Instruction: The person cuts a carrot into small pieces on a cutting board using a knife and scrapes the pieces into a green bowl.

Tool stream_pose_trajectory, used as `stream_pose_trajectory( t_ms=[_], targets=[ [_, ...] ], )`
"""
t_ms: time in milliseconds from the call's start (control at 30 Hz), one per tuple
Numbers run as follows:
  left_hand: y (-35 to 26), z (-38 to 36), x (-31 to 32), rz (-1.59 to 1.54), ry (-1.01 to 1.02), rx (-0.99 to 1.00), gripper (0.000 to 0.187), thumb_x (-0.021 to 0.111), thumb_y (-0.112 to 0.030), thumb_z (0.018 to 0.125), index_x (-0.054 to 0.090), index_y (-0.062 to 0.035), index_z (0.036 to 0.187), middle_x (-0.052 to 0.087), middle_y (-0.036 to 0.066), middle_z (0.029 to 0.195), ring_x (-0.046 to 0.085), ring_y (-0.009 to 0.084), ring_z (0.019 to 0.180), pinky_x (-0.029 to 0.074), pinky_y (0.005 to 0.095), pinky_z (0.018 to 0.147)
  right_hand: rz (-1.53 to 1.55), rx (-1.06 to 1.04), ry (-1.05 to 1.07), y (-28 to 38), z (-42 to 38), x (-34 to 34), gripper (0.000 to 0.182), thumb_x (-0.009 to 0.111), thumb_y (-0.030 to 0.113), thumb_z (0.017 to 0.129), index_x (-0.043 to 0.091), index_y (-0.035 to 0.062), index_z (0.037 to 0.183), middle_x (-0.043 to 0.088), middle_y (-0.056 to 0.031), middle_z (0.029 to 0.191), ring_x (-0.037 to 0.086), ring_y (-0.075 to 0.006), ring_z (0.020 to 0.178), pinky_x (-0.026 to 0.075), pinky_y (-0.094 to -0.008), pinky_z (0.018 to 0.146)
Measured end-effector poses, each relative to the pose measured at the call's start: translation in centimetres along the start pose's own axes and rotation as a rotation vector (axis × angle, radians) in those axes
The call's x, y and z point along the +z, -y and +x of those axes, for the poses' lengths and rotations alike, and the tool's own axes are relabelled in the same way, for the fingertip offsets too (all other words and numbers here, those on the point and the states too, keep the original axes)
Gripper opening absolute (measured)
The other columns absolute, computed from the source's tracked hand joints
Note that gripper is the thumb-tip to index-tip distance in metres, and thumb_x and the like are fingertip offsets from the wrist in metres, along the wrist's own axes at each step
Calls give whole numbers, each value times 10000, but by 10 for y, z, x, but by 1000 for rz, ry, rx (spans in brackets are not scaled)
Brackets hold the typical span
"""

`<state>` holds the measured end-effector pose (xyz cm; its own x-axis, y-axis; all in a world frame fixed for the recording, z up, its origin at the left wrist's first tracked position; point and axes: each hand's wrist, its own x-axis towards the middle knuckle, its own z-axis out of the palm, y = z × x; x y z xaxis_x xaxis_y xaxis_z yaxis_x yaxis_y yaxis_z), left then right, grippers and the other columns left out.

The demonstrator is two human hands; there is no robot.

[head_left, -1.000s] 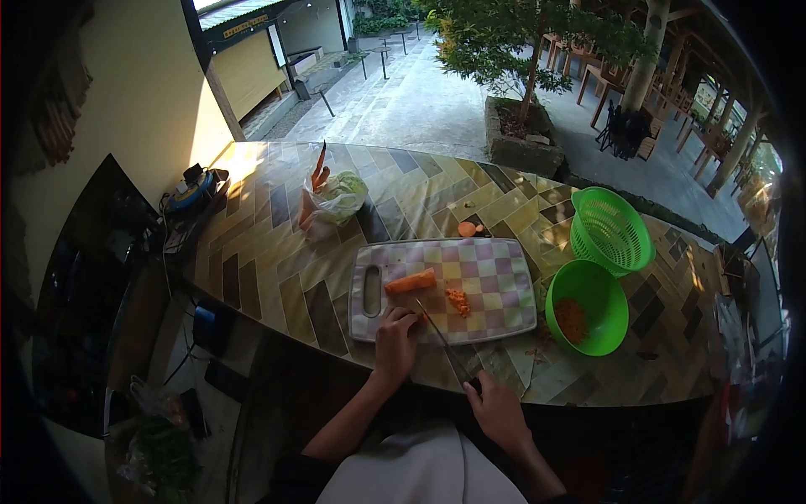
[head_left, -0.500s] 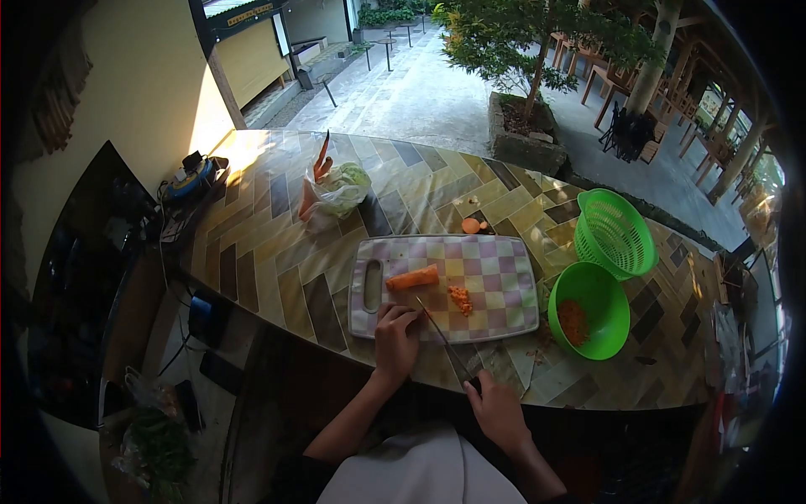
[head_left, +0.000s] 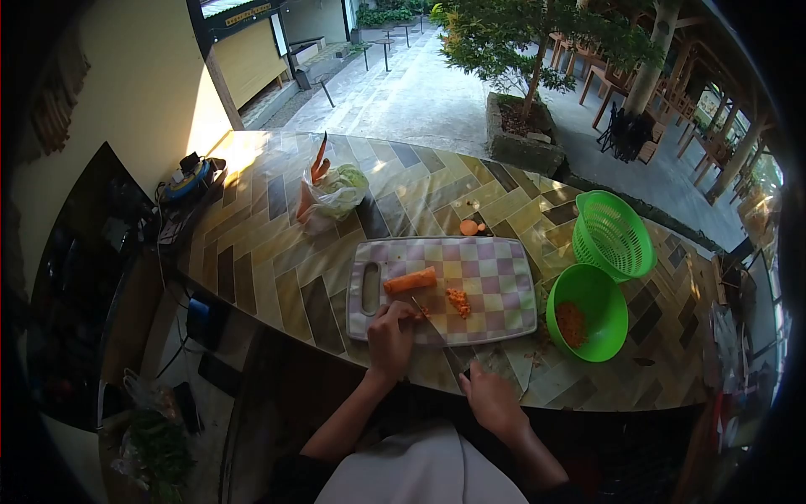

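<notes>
On the checkered cutting board point(head_left: 495, 323) lies a thick piece of carrot point(head_left: 410, 280), with a small pile of diced carrot point(head_left: 458, 303) to its right. My left hand point(head_left: 391, 334) has its fingers curled together on the board below the carrot piece, at small orange bits point(head_left: 421, 312). Whatever its fingers press on is mostly hidden. In my right hand point(head_left: 491, 398) is the handle of a knife point(head_left: 434, 326), whose blade reaches up and left to the fingertips of my left hand.
Right of the board are a green bowl point(head_left: 606, 315) with shredded carrot and a green colander point(head_left: 617, 239). Carrot ends point(head_left: 470, 228) lie behind the board. A plastic bag with vegetables point(head_left: 340, 191) stands at the back left, and a power strip point(head_left: 186, 179) farther left.
The knife has tilted and its tip now sits closer to my left fingers. Small orange bits show beside those fingers. The bowl, the board and the carrot piece look unmoved.
</notes>
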<state>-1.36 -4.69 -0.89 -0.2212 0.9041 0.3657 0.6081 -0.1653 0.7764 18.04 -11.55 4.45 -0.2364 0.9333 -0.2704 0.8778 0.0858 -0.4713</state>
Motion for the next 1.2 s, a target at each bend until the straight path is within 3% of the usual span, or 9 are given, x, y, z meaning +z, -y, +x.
stream_pose_trajectory(
  t_ms=[67,167,467,933,1033,1200],
  targets=[
    [-3,2,-1,7,14,-49,157,724,-8,745,724,-10,902,711,147,859,659,331,864,509,420,771,12,0,-18,-6,-2,1,303,513,287,1013,515,-16,1002,655,-270,760,657,-465,771,514,-550,682],
    [3,-2,0,95,-6,140,101,713,-14,760,713,-9,861,710,149,864,654,338,861,500,430,773,68,2,-39,-12,-8,-2,316,512,294,1012,517,-21,988,645,-283,755,646,-474,764,498,-560,680],
    [11,-9,-1,100,22,195,148,675,-19,807,720,18,943,720,159,958,654,323,1002,528,402,847,123,-46,-64,-10,-17,1,323,517,294,1008,511,-26,962,625,-291,722,626,-489,739,477,-575,666],
    [7,-8,-4,46,30,174,201,684,11,777,737,24,971,726,162,972,654,321,996,528,398,870,79,-23,30,-7,-10,-2,315,515,286,1010,503,-25,960,640,-291,747,639,-491,774,498,-574,697],
    [8,-6,-6,42,44,189,215,680,17,766,735,27,973,725,164,966,654,323,990,527,399,866,79,24,79,-2,-5,-8,320,515,284,1011,505,-35,994,627,-316,788,616,-505,843,461,-588,734],
    [11,-5,-6,33,48,213,212,661,31,766,735,18,965,725,153,945,657,324,953,524,403,839,28,3,13,3,5,-1,310,524,278,1004,504,-31,1014,635,-303,789,624,-496,836,471,-585,736]
  ],
)
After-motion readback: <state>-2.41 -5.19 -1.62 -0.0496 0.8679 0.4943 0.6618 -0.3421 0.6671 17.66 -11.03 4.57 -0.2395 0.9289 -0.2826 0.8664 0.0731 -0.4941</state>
